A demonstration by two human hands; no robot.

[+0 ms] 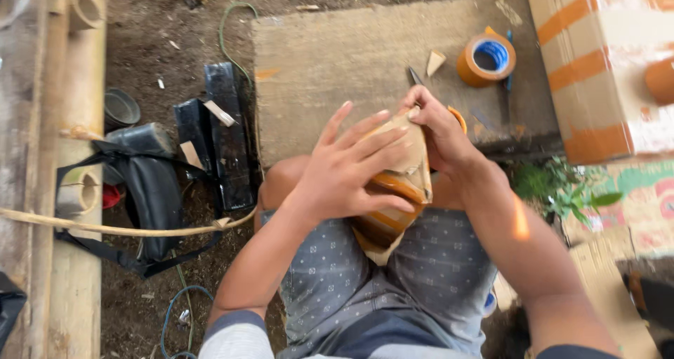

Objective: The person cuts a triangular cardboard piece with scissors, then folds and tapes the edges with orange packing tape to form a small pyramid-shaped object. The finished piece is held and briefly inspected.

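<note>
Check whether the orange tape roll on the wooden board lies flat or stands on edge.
Flat: the orange tape roll shows its blue-lined hole facing up on the wooden board.
</note>
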